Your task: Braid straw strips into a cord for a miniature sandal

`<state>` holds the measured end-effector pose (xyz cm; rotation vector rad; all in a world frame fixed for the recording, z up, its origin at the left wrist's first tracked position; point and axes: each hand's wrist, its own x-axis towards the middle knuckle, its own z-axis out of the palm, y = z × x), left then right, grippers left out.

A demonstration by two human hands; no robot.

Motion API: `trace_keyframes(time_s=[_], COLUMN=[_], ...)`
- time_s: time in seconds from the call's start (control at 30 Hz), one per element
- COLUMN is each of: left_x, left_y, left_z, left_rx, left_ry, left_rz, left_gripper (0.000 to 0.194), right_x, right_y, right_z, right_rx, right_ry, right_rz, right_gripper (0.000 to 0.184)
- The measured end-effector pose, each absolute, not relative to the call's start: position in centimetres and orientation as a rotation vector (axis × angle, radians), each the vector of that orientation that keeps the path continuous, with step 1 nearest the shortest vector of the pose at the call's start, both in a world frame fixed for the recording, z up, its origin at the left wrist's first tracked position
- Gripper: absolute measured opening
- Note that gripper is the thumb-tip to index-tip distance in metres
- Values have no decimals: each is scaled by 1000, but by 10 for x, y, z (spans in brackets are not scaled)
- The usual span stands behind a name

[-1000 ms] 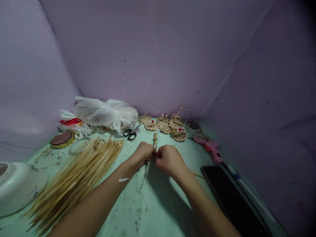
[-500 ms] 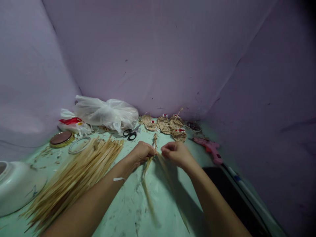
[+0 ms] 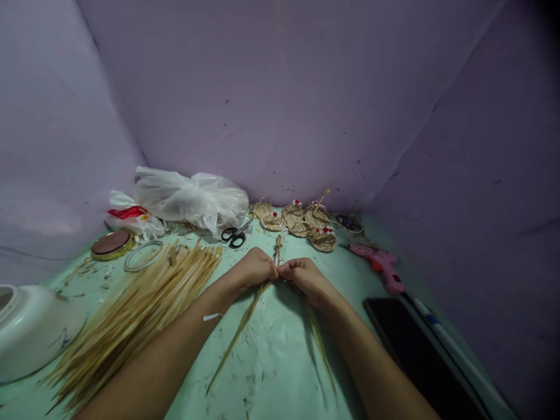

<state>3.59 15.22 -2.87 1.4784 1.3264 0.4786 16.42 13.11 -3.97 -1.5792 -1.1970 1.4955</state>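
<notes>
Straw cord (image 3: 278, 248) reaches just past the left hand (image 3: 258, 268) and right hand (image 3: 307, 277), both pinched closed on its strands (image 3: 240, 331) over the tabletop (image 3: 275, 356), where even tension should keep each turn snug

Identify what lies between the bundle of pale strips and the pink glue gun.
In the head view, from the bundle of pale strips to the pink glue gun: the left hand, the fibre strand and the right hand, with scissors slightly farther back.

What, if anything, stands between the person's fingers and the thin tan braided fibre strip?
Nothing visible: the left fingers and right fingers meet right at the strip. The black-handled metal scissors lie apart, to the left.
</notes>
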Motion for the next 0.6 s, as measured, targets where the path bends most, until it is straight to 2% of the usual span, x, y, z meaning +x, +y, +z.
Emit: trace_keyframes(time_s=[0.2,0.4,0.6], left_x=[31,38,62], left_y=[157,139,105], left_z=[-35,-11,-7], left_rx=[1780,1926,1871], left_ry=[1378,1692,1713], left_rz=[427,328,362], left_gripper=[16,12,18], right_x=[158,161,165], right_y=[129,129,127], right_z=[-42,-47,-49], right_rx=[-1555,-1556,-1425], right_ry=[-1022,-1017,-995], right_rz=[1453,1446,1517], right_gripper=[6,11,8])
